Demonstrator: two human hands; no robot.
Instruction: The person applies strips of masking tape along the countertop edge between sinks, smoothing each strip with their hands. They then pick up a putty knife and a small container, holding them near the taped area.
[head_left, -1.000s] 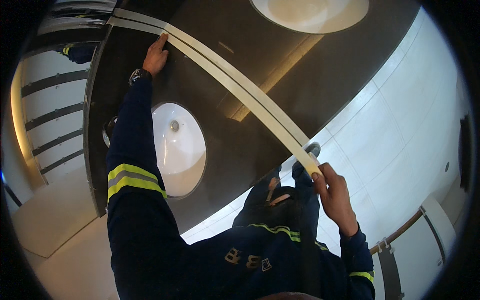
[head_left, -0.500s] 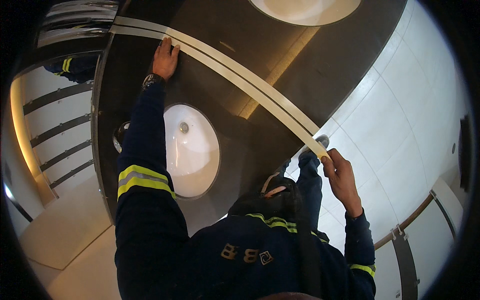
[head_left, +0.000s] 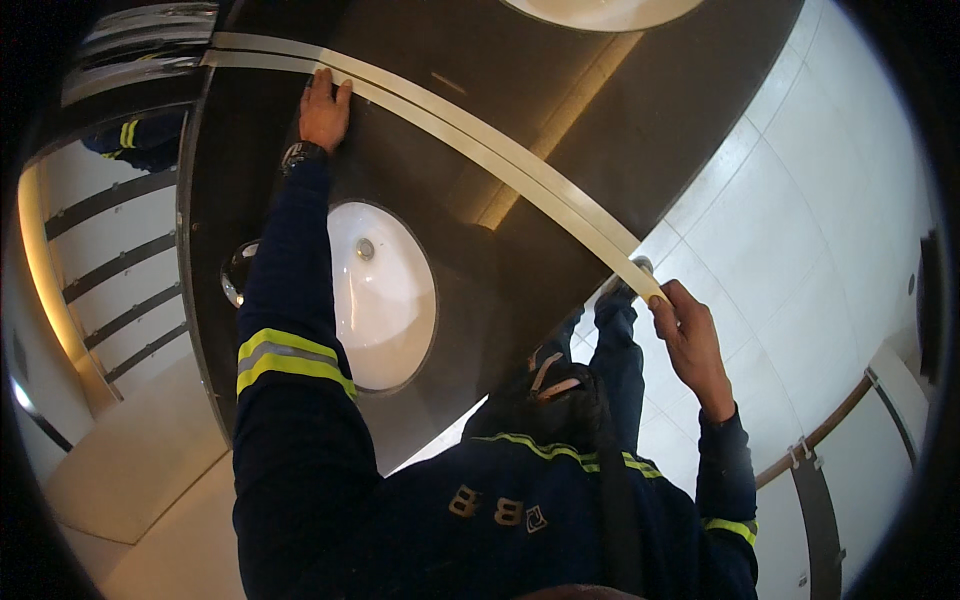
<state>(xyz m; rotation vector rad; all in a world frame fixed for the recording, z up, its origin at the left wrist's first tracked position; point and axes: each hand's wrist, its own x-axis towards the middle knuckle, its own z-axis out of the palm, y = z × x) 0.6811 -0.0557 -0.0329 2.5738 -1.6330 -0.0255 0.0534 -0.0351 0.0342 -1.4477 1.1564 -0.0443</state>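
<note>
Two pale strips of tape run side by side across a dark countertop. My left hand (head_left: 323, 115) lies with fingers stretched out, its fingertips on the near strip of tape (head_left: 615, 258) toward the mirror side. Beyond the counter's right edge, my right hand (head_left: 690, 345) pinches the end of this same strip between thumb and fingers. The strip is drawn out along the far strip of tape (head_left: 590, 205), which lies on the counter. A dark line parts the two strips over much of their length.
Below my left forearm, a white oval basin (head_left: 385, 330) is set into the dark countertop (head_left: 450, 260), with a chrome faucet (head_left: 236, 272) beside it. Another basin (head_left: 605, 10) is at the far side. A mirror (head_left: 120, 250) borders the left; white floor tiles (head_left: 770, 240) extend rightward.
My right hand has shifted slightly away from me with the tape end, and the gap between the strips looks narrower toward the right. My left hand stays on the tape. The view has shifted slightly.
</note>
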